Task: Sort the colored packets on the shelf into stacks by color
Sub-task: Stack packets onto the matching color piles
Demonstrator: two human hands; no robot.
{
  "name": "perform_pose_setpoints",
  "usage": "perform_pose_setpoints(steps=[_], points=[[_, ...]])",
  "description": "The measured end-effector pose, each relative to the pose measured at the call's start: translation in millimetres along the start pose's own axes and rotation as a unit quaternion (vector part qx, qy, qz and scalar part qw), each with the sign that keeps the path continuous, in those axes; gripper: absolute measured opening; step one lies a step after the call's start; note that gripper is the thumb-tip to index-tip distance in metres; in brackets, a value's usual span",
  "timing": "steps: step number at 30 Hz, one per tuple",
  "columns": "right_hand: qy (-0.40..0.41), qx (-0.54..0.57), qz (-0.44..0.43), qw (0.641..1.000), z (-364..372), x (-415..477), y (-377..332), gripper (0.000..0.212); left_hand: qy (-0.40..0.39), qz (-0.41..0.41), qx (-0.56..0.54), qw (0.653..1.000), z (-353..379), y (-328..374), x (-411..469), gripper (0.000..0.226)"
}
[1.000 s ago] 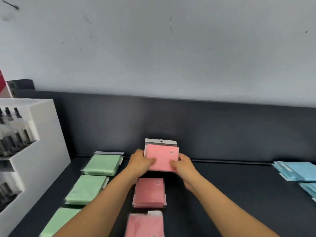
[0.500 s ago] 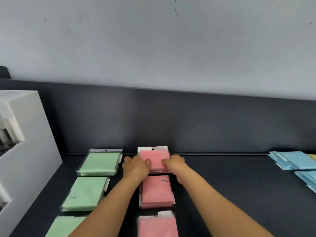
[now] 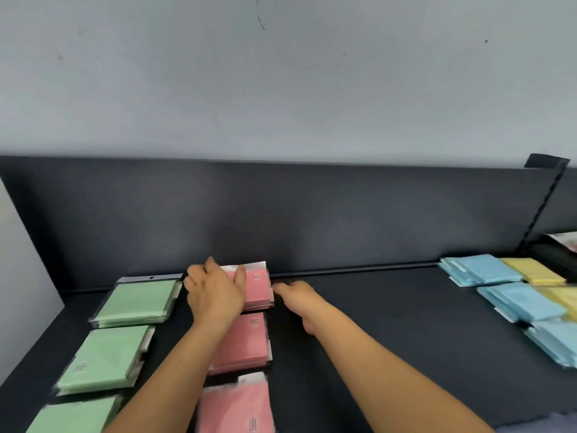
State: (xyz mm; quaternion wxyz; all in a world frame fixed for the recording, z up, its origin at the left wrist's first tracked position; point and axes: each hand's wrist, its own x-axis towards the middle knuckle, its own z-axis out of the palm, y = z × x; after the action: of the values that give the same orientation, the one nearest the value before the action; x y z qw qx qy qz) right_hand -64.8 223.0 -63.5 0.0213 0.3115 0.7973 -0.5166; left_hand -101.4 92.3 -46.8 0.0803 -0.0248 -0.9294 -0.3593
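On the dark shelf (image 3: 390, 323) a column of three pink packet stacks runs from the back panel toward me: the far stack (image 3: 257, 289), a middle one (image 3: 242, 342) and a near one (image 3: 234, 407). My left hand (image 3: 214, 295) lies flat on the far pink stack with its fingers spread. My right hand (image 3: 296, 295) is just right of that stack, fingers loosely bent on the shelf, holding nothing. Three green stacks (image 3: 137, 301) form a column on the left. Blue stacks (image 3: 480, 273) and yellow packets (image 3: 530, 270) lie at the right.
A dark back panel (image 3: 312, 214) rises behind the shelf, with a slotted upright (image 3: 543, 201) at its right end. A white box side (image 3: 22, 276) stands at the far left. Bare shelf stretches between the pink column and the blue stacks.
The pink stack that both hands held up has been set down at the back of the pink column. My right hand has come off it; my left hand now lies flat on top.
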Motion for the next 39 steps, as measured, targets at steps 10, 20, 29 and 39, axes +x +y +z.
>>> perform_pose_setpoints(steps=[10, 20, 29, 39], points=[[-0.033, 0.061, -0.126, 0.99, -152.7, -45.2, 66.3, 0.062, -0.053, 0.144, -0.021, 0.988, 67.5, 133.4, -96.7, 0.062], [0.135, -0.074, -0.186, 0.97, -345.4, -84.6, 179.2, 0.043, -0.23, 0.153, -0.032, 0.961, 179.2, 249.2, -231.5, 0.055], [0.146, -0.057, -0.163, 0.974, -398.7, -89.6, 230.0, 0.052, -0.273, 0.135, -0.029, 0.952, 215.5, 290.5, -283.3, 0.041], [0.145, -0.061, -0.138, 0.978, -382.7, -98.2, 256.5, 0.057, -0.168, 0.184, 0.003, 0.968, 229.2, 301.2, -311.4, 0.034]])
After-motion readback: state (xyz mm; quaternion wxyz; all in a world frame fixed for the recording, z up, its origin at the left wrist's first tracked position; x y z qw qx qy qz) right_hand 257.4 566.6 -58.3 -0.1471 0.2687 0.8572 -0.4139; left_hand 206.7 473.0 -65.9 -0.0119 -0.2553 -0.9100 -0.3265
